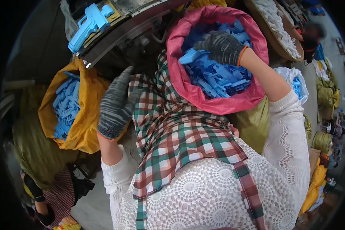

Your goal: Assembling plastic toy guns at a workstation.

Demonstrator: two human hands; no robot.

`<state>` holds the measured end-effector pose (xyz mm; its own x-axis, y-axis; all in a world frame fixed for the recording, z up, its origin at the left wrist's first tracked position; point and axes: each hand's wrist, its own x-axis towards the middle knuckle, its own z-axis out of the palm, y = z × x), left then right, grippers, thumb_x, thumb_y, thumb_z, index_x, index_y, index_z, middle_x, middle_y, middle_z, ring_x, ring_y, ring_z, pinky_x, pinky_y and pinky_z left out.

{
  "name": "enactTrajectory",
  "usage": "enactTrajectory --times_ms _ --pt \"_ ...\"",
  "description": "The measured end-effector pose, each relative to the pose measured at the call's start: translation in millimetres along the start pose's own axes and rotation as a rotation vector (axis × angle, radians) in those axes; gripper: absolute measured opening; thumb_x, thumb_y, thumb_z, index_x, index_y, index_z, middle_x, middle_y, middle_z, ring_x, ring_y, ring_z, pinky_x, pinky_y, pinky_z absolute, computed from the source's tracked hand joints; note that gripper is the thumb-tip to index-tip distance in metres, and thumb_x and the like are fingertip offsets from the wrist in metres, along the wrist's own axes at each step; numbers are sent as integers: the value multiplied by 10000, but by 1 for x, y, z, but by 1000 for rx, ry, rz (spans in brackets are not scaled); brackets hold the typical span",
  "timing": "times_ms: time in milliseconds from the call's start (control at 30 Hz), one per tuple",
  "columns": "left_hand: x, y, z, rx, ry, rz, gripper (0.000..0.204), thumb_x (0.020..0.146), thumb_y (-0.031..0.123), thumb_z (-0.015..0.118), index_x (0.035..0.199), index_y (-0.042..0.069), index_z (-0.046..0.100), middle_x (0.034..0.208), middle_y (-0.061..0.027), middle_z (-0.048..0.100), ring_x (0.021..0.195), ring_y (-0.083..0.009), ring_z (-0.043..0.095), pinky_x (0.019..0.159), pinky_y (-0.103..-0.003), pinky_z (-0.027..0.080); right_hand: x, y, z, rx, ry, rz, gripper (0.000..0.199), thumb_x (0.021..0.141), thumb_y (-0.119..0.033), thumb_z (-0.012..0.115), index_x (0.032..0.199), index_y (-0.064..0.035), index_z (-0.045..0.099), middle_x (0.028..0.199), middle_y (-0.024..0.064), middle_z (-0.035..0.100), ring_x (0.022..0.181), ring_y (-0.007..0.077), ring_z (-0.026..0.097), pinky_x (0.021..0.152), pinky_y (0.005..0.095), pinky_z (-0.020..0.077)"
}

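My right hand point(224, 48), in a dark grey knitted glove with an orange cuff, reaches into a pink woven sack point(218, 107). Its fingers are closed on a light-blue plastic piece point(191, 56), partly covered by the glove. Many blue plastic parts point(218, 78) fill the sack beneath it. My left hand point(117, 105), gloved alike, is beside my checked apron point(180, 142) with its fingers stretched out and nothing in them. At the upper left, a light-blue toy pistol point(90, 27) lies on the end of a metal machine bench point(119, 32).
To the left stands a yellow sack point(90, 130) of blue parts. A tray of white parts point(276, 23) is at the upper right, near a white bag point(291, 74) with blue pieces. Another person point(57, 195) sits at the lower left; more sacks line the right.
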<state>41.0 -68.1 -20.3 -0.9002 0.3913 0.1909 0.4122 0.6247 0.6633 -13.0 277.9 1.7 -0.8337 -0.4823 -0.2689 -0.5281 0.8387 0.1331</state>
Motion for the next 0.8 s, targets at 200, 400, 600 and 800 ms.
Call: enactTrajectory --times_ms 200,400,600,800 --pt "36 44 38 -117 37 308 606 802 107 685 1335 38 406 1316 -160 457 1160 -211 503 979 -326 401 10 -28 -36 -87 167 -250 227 683 -142 647 908 -163 639 896 87 635 858 285 613 754 421 480" --pt "66 44 81 -265 -151 -20 400 811 210 646 1141 2 557 989 -208 619 936 -339 598 812 -392 467 21 -36 -52 126 113 -290 435 645 -112 681 1076 -147 637 983 134 645 924 296 614 822 404 477" --pt "61 34 77 -750 333 -79 225 871 136 594 1047 -2 614 915 -112 644 826 -184 605 750 -308 480 -24 -21 -101 332 618 -176 470 757 -141 656 1201 -49 533 1156 159 563 1078 315 534 926 369 425" --pt "57 46 32 -1528 209 -332 277 882 169 600 1104 3 589 1019 -84 591 860 -150 581 718 -283 519 -24 -28 -66 322 679 -296 595 667 -33 744 1220 -69 526 1205 124 558 1150 266 509 949 353 423"
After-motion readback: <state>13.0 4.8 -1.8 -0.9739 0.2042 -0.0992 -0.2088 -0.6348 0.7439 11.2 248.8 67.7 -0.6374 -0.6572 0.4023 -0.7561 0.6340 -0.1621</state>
